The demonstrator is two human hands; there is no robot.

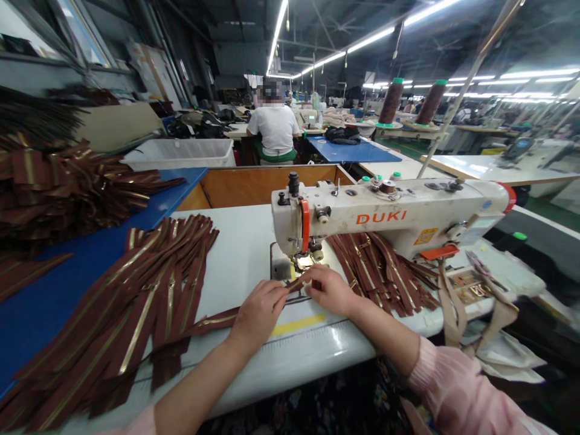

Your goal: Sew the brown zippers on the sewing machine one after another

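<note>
A white sewing machine stands before me, its lit needle area just beyond my fingertips. My left hand is closed on a brown zipper, whose tail trails left over the table edge. Closer to the presser foot, my right hand pinches the same zipper's end. A heap of brown zippers with gold teeth lies to the left of my left hand. More brown zippers lie under the machine's arm, right of the needle.
A blue table on the left bears a big pile of brown zippers. Scissors and a small parts tray sit at right, with beige straps hanging nearby. A person in white sits ahead, beside a white bin.
</note>
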